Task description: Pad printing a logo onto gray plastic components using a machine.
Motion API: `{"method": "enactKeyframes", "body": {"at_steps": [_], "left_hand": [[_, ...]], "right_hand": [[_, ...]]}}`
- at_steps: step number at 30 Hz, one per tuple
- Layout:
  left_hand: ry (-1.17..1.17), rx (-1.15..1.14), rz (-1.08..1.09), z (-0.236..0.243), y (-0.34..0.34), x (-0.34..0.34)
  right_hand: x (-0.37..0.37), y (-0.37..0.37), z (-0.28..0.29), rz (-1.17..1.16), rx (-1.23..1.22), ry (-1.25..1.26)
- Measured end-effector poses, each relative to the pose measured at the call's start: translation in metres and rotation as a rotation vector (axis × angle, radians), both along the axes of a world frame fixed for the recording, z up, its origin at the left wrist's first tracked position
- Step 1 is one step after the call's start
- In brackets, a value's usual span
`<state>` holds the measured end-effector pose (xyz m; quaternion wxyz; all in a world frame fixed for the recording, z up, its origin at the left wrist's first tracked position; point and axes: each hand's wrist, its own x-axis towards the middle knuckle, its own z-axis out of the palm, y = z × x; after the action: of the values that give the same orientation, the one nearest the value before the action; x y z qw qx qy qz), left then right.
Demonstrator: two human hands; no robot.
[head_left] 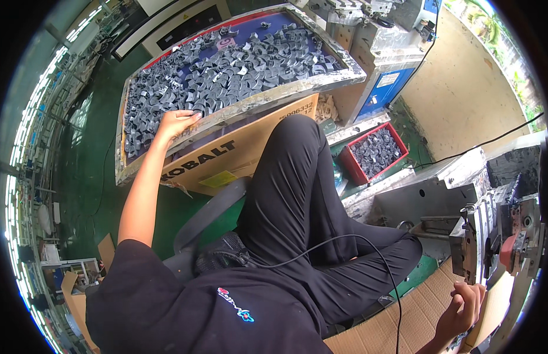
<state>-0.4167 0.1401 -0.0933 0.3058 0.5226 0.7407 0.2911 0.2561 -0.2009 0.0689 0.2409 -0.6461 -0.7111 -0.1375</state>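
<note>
From where I stand, the small dark-grey curved pieces (250, 74) lie heaped across the wide, shallow tray with a worn, paint-smeared frame (250, 113), at the far left of the seated person. The left hand (180, 123) reaches over the tray's near edge, thumb and fingers drawn close together at the pile; I can't tell whether a piece is pinched there. The right hand (466, 304), at the near right, is loosely curled just below the scuffed grey metal machine fixture (477, 242); whether it grips anything is hidden from me.

Each piece looks light and stiff, perhaps slick on its curved face, and hardly fragile. I'd pinch one by its opposite edges, choosing a loose one, since they could hook together.
</note>
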Motion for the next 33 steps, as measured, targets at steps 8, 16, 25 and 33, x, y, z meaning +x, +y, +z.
{"method": "enactKeyframes", "body": {"at_steps": [8,16,25,33], "left_hand": [[-0.172,0.077,-0.013,-0.024,0.009,-0.022],[-0.079,0.063,0.030,-0.032,0.009,-0.029],[-0.104,0.074,-0.003,-0.026,0.005,-0.021],[-0.100,0.057,-0.002,-0.019,0.003,-0.017]], "right_hand": [[0.005,0.000,-0.003,0.009,-0.005,-0.001],[0.004,0.000,-0.002,0.013,-0.002,0.013],[0.005,0.000,-0.001,-0.001,-0.001,0.029],[0.003,0.000,0.001,0.006,-0.032,0.019]]}}
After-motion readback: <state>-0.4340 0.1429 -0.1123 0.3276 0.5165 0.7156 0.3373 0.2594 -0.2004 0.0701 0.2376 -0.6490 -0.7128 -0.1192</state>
